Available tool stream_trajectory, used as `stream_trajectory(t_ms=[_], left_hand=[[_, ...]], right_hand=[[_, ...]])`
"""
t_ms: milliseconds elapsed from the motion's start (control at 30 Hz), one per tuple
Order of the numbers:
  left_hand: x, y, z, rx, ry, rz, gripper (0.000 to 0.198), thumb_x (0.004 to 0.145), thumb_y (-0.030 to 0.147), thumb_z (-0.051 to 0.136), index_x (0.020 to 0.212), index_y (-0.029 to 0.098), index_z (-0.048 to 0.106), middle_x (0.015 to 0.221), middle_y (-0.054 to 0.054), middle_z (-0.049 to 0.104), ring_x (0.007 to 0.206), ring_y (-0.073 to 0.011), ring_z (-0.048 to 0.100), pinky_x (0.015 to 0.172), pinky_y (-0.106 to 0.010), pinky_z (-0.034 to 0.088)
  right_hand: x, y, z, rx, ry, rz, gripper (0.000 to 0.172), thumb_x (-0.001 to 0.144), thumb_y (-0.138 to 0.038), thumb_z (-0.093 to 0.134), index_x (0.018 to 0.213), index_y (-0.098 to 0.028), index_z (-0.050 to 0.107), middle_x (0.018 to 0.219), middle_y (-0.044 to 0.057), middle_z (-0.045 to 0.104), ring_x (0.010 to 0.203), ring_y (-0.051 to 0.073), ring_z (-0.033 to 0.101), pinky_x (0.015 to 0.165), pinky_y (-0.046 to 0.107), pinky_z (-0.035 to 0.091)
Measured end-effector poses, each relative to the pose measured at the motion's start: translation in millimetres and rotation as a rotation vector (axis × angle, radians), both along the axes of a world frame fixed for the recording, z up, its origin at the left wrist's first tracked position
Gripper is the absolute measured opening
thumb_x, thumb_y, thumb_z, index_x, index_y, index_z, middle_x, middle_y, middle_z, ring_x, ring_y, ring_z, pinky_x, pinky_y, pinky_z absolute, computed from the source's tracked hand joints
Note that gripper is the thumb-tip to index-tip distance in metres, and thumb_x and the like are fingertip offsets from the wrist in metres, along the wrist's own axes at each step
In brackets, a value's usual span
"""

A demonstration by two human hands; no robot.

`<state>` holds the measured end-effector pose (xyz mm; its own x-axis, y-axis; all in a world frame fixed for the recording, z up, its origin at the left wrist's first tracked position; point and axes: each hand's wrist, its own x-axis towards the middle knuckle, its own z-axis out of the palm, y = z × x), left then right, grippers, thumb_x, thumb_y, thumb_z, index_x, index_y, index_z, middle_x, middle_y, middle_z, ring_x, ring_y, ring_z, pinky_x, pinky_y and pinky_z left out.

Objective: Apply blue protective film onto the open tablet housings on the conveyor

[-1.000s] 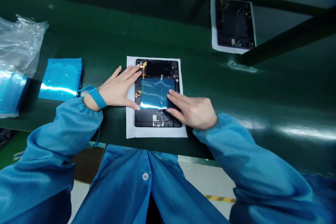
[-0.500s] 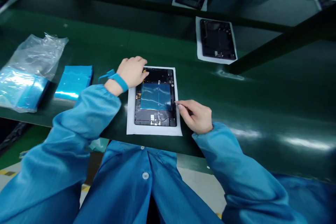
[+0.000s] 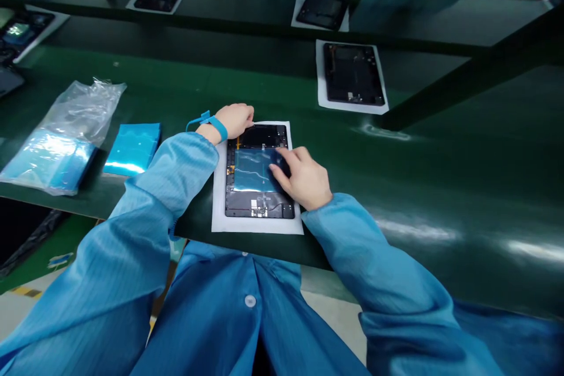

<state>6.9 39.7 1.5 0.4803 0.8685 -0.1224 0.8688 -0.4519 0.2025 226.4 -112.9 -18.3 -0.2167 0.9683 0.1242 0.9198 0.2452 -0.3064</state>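
A dark tablet housing [image 3: 275,202] lies on a white sheet [image 3: 258,226] in front of me, with a blue film-covered panel [image 3: 253,170] in its middle. At the housing's top left corner is my left hand [image 3: 234,120], its fingers bent together; whatever they hold is hidden. A blue band [image 3: 217,128] circles that wrist. My right hand [image 3: 304,177] is over the right side of the blue panel, thumb and index finger apart, with nothing visible between them.
Left of the housing are a stack of blue films [image 3: 133,148] and a clear bag [image 3: 83,111] with more blue sheets. Another housing on white sheet [image 3: 352,73] lies behind to the right. A dark slanted post [image 3: 458,70] stands at right; more housings lie further back.
My right hand has moved left from the housing's right edge onto the blue panel, and its thumb and index finger have parted. The view has shifted, showing more of the shelf.
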Motion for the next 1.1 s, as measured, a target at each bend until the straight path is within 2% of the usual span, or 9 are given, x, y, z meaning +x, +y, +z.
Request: stream_trajectory(t_ms=[100, 167, 233, 333, 500, 633, 833, 933, 1100], left_hand=[[-4, -6, 10.8, 0.071, -0.041, -0.007, 0.019, 0.102, 0.021, 0.053, 0.109, 0.016, 0.070, 0.118, -0.013, 0.067, 0.104, -0.0259, 0.067, 0.086, -0.036, 0.050], [-8, -9, 22.6, 0.160, -0.112, -0.004, 0.020, 0.103, 0.020, 0.050, 0.108, 0.016, 0.069, 0.112, -0.011, 0.067, 0.096, -0.0241, 0.067, 0.082, -0.035, 0.049], [-13, -9, 35.7, 0.251, -0.200, -0.001, 0.019, 0.103, 0.019, 0.049, 0.107, 0.017, 0.067, 0.100, -0.008, 0.066, 0.091, -0.0236, 0.066, 0.081, -0.036, 0.049], [-21, -2, 52.1, 0.330, -0.307, 0.013, 0.015, 0.103, 0.018, 0.050, 0.103, 0.019, 0.065, 0.089, -0.006, 0.064, 0.088, -0.0241, 0.065, 0.080, -0.037, 0.049], [-35, 9, 59.9, 0.539, -0.513, 0.190, 0.011, 0.102, 0.030, 0.057, 0.110, 0.023, 0.061, 0.115, -0.010, 0.064, 0.116, -0.0277, 0.059, 0.102, -0.047, 0.046], [-43, -17, 36.4, 0.656, -0.621, 0.238, 0.030, 0.102, 0.039, 0.056, 0.124, 0.020, 0.056, 0.132, -0.015, 0.060, 0.127, -0.0311, 0.054, 0.109, -0.050, 0.044], [-36, -66, -28.6, 0.316, -0.421, 0.007, 0.028, 0.097, 0.030, 0.062, 0.122, 0.016, 0.061, 0.122, -0.014, 0.068, 0.119, -0.0301, 0.061, 0.104, -0.046, 0.052], [-31, -69, -42.0, 0.245, -0.375, -0.058, 0.033, 0.094, 0.028, 0.068, 0.124, 0.016, 0.062, 0.124, -0.014, 0.068, 0.124, -0.0303, 0.061, 0.108, -0.046, 0.051], [-27, -66, -39.5, 0.225, -0.368, -0.041, 0.034, 0.094, 0.028, 0.067, 0.125, 0.016, 0.063, 0.126, -0.015, 0.067, 0.127, -0.0310, 0.061, 0.110, -0.049, 0.051]], right_hand=[[13, 2, -4.7, 0.023, 0.251, -0.204, 0.071, 0.094, -0.057, 0.055, 0.149, -0.013, 0.055, 0.138, 0.021, 0.060, 0.090, 0.026, 0.068, 0.078, 0.043, 0.056], [25, 2, -5.8, -0.095, 0.435, -0.254, 0.076, 0.089, -0.063, 0.061, 0.145, -0.011, 0.058, 0.125, 0.019, 0.067, 0.073, 0.020, 0.065, 0.076, 0.042, 0.056], [33, 2, -4.6, -0.289, 0.625, -0.216, 0.069, 0.086, -0.068, 0.064, 0.126, -0.013, 0.068, 0.096, 0.010, 0.072, 0.060, 0.015, 0.057, 0.067, 0.037, 0.053], [32, 6, -3.3, -0.459, 0.787, -0.119, 0.060, 0.084, -0.075, 0.063, 0.092, -0.017, 0.071, 0.061, 0.000, 0.059, 0.051, 0.013, 0.049, 0.054, 0.030, 0.044], [7, 52, -14.2, -0.336, 0.817, -0.129, 0.056, 0.085, -0.077, 0.058, 0.082, -0.021, 0.061, 0.057, -0.003, 0.051, 0.053, 0.013, 0.047, 0.053, 0.027, 0.039], [-10, 145, -23.4, -0.201, 0.792, -0.214, 0.049, 0.090, -0.066, 0.056, 0.068, -0.023, 0.049, 0.056, -0.004, 0.042, 0.055, 0.012, 0.039, 0.053, 0.027, 0.033], [-24, 277, -24.7, -0.099, 0.669, -0.366, 0.043, 0.090, -0.049, 0.063, 0.061, -0.022, 0.048, 0.054, -0.005, 0.035, 0.059, 0.013, 0.041, 0.059, 0.028, 0.039], [-21, 296, -24.5, -0.114, 0.579, -0.389, 0.037, 0.092, -0.047, 0.063, 0.068, -0.019, 0.059, 0.055, -0.002, 0.048, 0.059, 0.015, 0.051, 0.064, 0.029, 0.046], [28, 274, -8.2, -0.060, 0.358, -0.435, 0.029, 0.093, -0.039, 0.062, 0.101, -0.013, 0.075, 0.084, 0.010, 0.073, 0.080, 0.022, 0.069, 0.084, 0.037, 0.053]])
